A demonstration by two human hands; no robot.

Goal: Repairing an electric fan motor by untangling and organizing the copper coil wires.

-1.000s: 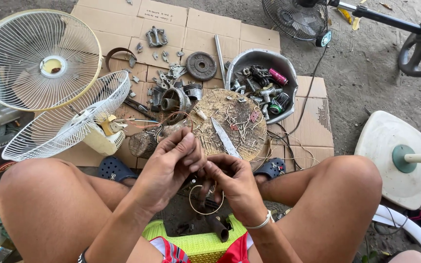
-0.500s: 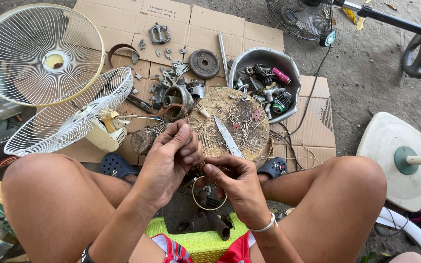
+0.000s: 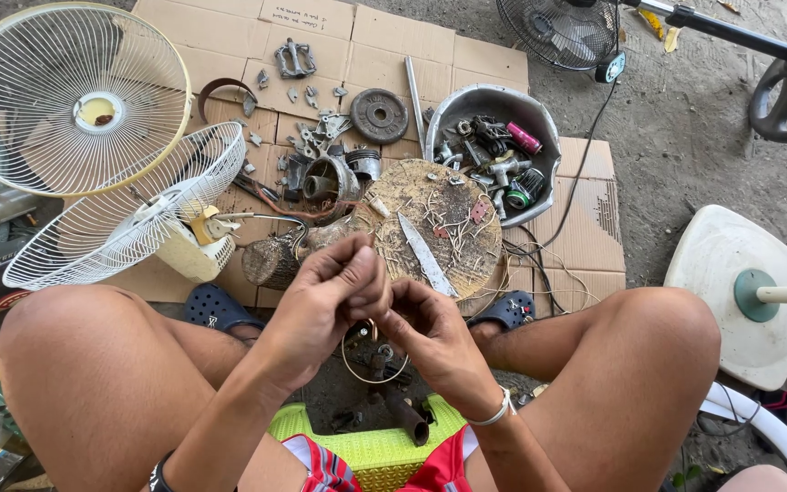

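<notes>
- Flattened brown cardboard (image 3: 339,36) with handwriting lies well beyond the hands.
- Left hand (image 3: 325,305) and right hand (image 3: 430,337), fingers pinched, hold a thin wire loop (image 3: 357,364) hanging between them.

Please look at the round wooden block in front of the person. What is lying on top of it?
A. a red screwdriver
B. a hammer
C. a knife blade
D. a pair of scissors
C: a bare, pale knife blade lies flat across the top of the round wooden block, among short bits of wire, just beyond the left hand and the right hand.
</notes>
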